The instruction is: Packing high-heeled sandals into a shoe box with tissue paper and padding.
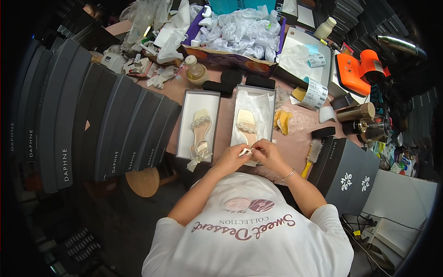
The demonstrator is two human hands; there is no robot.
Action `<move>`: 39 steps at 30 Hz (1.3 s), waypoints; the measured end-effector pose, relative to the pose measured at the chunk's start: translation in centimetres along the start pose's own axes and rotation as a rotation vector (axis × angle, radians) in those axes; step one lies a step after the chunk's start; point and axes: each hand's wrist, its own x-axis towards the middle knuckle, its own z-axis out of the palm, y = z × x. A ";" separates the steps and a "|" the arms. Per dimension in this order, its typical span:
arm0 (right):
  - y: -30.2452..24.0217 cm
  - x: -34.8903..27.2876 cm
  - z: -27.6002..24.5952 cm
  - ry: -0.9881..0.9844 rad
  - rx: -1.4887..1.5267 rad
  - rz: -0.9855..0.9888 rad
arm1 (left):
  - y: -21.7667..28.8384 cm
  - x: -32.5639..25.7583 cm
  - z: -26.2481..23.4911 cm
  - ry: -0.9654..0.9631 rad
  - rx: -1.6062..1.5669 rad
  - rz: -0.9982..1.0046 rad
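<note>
A cream sandal (246, 121) with a pearl-trimmed strap lies on white tissue paper (263, 111) in an open shoe box (273, 99) in front of me. At its heel end, my left hand (234, 156) and my right hand (269, 155) meet, fingertips pinched on the sandal's pale ribbon strap. The hands cover the heel part and much of the ribbon. To the left, a matching sandal (201, 129) rests in another shallow box part (184, 115), its tied ribbon bow (199, 159) hanging over the near edge.
Dark shoe boxes (69, 115) stand in a long row at left, more boxes (344, 171) at right. Beyond are a bottle (196, 71), black pads (260, 82), and a carton of crumpled plastic (240, 34). On the right are a brush (312, 154), label roll (315, 94) and orange tool (353, 74).
</note>
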 end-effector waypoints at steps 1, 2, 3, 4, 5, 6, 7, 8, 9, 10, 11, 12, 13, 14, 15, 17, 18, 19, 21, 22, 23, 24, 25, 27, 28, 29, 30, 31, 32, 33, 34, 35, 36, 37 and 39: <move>-0.3 -0.1 0.4 0.049 -0.048 -0.039 | 0.1 0.0 -0.1 0.021 0.017 0.024; -0.4 -0.1 0.7 0.089 -0.074 -0.025 | -0.1 0.1 -0.2 0.001 0.030 0.002; -0.3 -0.3 1.1 0.129 -0.100 -0.011 | -0.5 0.2 -0.4 -0.020 0.043 -0.019; -0.2 -0.5 1.6 0.173 -0.126 0.006 | -0.7 0.3 -0.5 -0.046 0.056 -0.039; 0.6 -0.6 2.6 0.210 0.091 0.121 | -0.3 0.4 -0.7 -0.046 0.046 -0.017; 1.7 -0.6 3.9 0.245 0.309 0.235 | 0.3 0.4 -0.9 -0.046 0.036 0.005; 1.6 -0.5 4.4 0.277 0.528 0.350 | 0.5 0.3 -1.1 -0.045 0.027 0.025; 1.7 -0.5 4.2 0.206 0.502 0.346 | -0.3 0.1 -1.0 -0.031 -0.025 0.009; 1.9 -0.5 3.8 0.136 0.477 0.342 | -1.8 -0.2 -0.6 -0.018 -0.077 -0.006; 1.6 -0.5 3.2 0.072 0.454 0.338 | -2.7 -0.5 -0.3 -0.010 -0.126 -0.021; 1.2 -0.4 2.4 0.011 0.378 0.256 | -2.8 -0.6 -0.1 0.002 -0.172 -0.020; 0.7 -0.1 1.3 -0.051 0.302 0.174 | -2.8 -0.8 0.3 0.015 -0.217 -0.020; 0.1 0.3 0.4 -0.111 0.221 0.089 | -2.8 -0.7 0.5 0.029 -0.263 -0.015; -0.9 0.3 0.0 -0.113 0.172 0.090 | -2.7 -0.8 0.5 0.023 -0.226 -0.034; -0.5 0.4 0.0 -0.167 0.177 0.102 | -2.6 -0.9 0.5 0.017 -0.189 -0.054; 0.6 0.9 0.0 -0.279 0.189 0.117 | -1.9 -1.0 0.0 -0.025 -0.099 -0.049; 1.1 1.1 -0.2 -0.325 0.236 0.145 | -1.5 -1.0 -0.4 -0.064 -0.048 -0.025; 1.4 1.3 -0.3 -0.377 0.284 0.174 | -1.4 -1.1 -0.7 -0.100 0.002 -0.006; 1.7 1.7 -0.4 -0.443 0.288 0.154 | -1.5 -0.9 -1.1 -0.136 0.026 0.032; 1.4 1.9 -0.5 -0.460 0.243 0.106 | -1.6 -0.8 -1.2 -0.154 0.036 0.050; 1.1 2.1 -0.6 -0.475 0.199 0.058 | -1.9 -0.7 -1.3 -0.168 0.084 0.098; 0.7 2.1 -0.7 -0.483 0.044 -0.020 | -2.3 -0.5 -1.4 -0.183 0.131 0.148; -0.8 2.3 -1.1 -0.488 -0.111 -0.099 | -2.6 -0.5 -1.4 -0.197 0.179 0.198; -2.1 2.3 -1.7 -0.432 -0.336 -0.265 | -2.5 -0.6 -1.4 -0.179 0.049 0.068; -2.3 2.4 -1.9 -0.374 -0.406 -0.354 | -2.3 -0.6 -1.5 -0.168 -0.013 0.004; -2.6 2.5 -2.2 -0.315 -0.476 -0.443 | -2.0 -0.6 -1.4 -0.124 -0.126 -0.029; -2.9 2.5 -2.6 -0.243 -0.451 -0.430 | -1.6 -0.7 -1.2 -0.081 -0.238 -0.061; -3.1 2.4 -2.9 -0.170 -0.423 -0.417 | -1.4 -0.9 -1.1 -0.037 -0.349 -0.097; -3.2 2.4 -3.0 -0.097 -0.395 -0.403 | -1.7 -1.0 -0.9 -0.003 -0.355 -0.106; -3.2 2.2 -3.0 -0.081 -0.402 -0.418 | -2.3 -1.0 -0.6 0.030 -0.362 -0.115; -2.9 1.8 -2.9 -0.068 -0.413 -0.429 | -2.3 -0.9 -0.4 0.064 -0.375 -0.122; -2.7 1.4 -2.8 -0.056 -0.425 -0.441 | -2.3 -0.7 -0.2 0.066 -0.378 -0.124; -2.4 1.0 -2.4 -0.027 -0.457 -0.422 | -2.2 -0.6 -0.1 0.069 -0.381 -0.126; -2.3 0.7 -1.6 0.000 -0.486 -0.405 | -2.1 -0.6 0.0 0.076 -0.384 -0.131; -2.4 -0.4 -0.4 0.040 -0.509 -0.375 | -2.4 -0.4 0.4 0.123 -0.393 -0.181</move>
